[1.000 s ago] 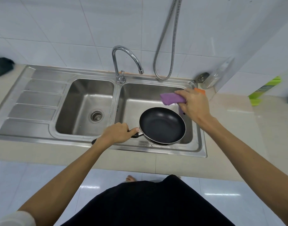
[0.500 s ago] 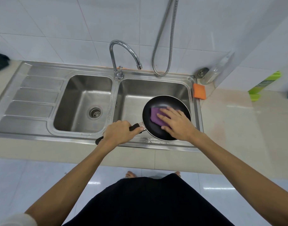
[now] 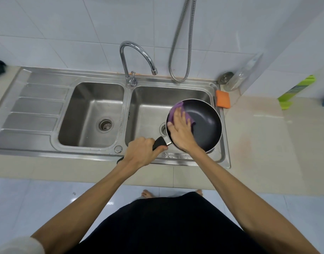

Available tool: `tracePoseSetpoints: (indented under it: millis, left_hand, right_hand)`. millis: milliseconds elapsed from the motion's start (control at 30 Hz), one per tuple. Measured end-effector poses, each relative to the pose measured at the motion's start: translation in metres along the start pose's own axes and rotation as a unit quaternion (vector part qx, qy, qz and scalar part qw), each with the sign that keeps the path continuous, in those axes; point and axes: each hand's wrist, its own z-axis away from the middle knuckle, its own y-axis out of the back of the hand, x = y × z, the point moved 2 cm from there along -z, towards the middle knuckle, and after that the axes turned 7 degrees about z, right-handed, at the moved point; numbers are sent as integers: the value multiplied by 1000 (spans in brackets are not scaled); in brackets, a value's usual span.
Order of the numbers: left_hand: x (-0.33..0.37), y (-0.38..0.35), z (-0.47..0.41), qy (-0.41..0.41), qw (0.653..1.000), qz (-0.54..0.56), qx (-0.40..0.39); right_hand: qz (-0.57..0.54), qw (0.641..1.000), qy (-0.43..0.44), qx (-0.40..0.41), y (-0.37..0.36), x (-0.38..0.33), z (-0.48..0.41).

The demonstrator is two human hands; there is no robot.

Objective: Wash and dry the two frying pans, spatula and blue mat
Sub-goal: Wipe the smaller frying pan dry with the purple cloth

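A black frying pan hangs tilted over the right basin of the steel sink. My left hand grips its black handle at the sink's front rim. My right hand lies flat inside the pan, fingers straight, pressing a purple cloth against the pan's left inner side. No second pan, spatula or blue mat shows in view.
The curved tap stands between the two basins, a metal hose hangs on the tiled wall. An orange sponge lies on the sink's right rim, a clear bottle and green object beyond. The drainboard is on the left.
My right hand brought the purple cloth from the sink's back rim down into the pan, and now has slid it to the pan's left side. The left hand keeps gripping the handle.
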Motion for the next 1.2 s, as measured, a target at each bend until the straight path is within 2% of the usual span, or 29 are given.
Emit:
tracePoseSetpoints:
  millis: [100, 200, 267, 433, 533, 600, 667, 733, 800, 1033, 1100, 1200]
  left_hand:
    - [-11, 16, -6, -2, 1000, -3, 19]
    - [-29, 35, -11, 13, 1000, -17, 15]
    - [-38, 44, -13, 16, 999, -31, 5]
    - [-39, 50, -18, -15, 1000, -23, -8]
    - [-34, 55, -25, -25, 999, -15, -17]
    - [-35, 52, -26, -29, 999, -3, -27]
    - [-37, 42, -21, -28, 999, 12, -36]
    - [-34, 30, -15, -26, 999, 20, -41]
    - [-30, 23, -9, -28, 998, 26, -45]
    - [-22, 20, -1, -68, 997, 19, -34]
    - [-25, 18, 5, -68, 997, 29, -26]
    - [-35, 26, 6, -51, 999, -2, -15]
  right_hand:
    - [-36, 993, 96, -66, 10, -17, 32]
    - [129, 965, 210, -85, 15, 8, 62]
    - [255, 933, 242, -73, 20, 40, 72]
    - [389, 869, 303, -45, 60, 94, 59]
    - [385, 879, 278, -46, 70, 87, 60]
    - [380, 878, 279, -80, 57, 75, 72]
    - [327, 889, 292, -131, 34, 61, 85]
    - [263, 907, 265, -195, 14, 48, 88]
    - [221, 921, 236, -215, 1, 38, 81]
    - [163, 968, 178, -65, -2, 10, 26]
    - [194, 968, 159, -22, 9, 13, 7]
    - [304, 940, 151, 25, 28, 34, -8]
